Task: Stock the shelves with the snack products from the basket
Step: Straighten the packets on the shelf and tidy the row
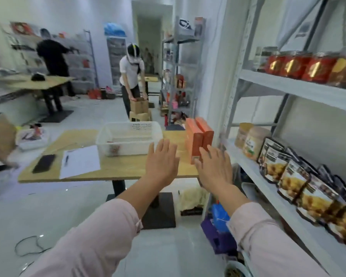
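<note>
Orange boxes point(199, 139) beside basket point(128, 137) (seemingly near-empty), hands point(161, 161) spread

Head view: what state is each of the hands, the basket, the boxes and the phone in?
Left hand: open, holding nothing.
Right hand: open, holding nothing.
Basket: on table, nearly empty.
Orange boxes: upright, side by side on table.
Phone: lying flat.

Holding the left hand point(161, 160) and right hand point(214, 166) out flat and spread toward two orange boxes point(198, 136) upright on the table point(118, 168) between basket point(128, 147) and shelves point(288, 86).
</note>
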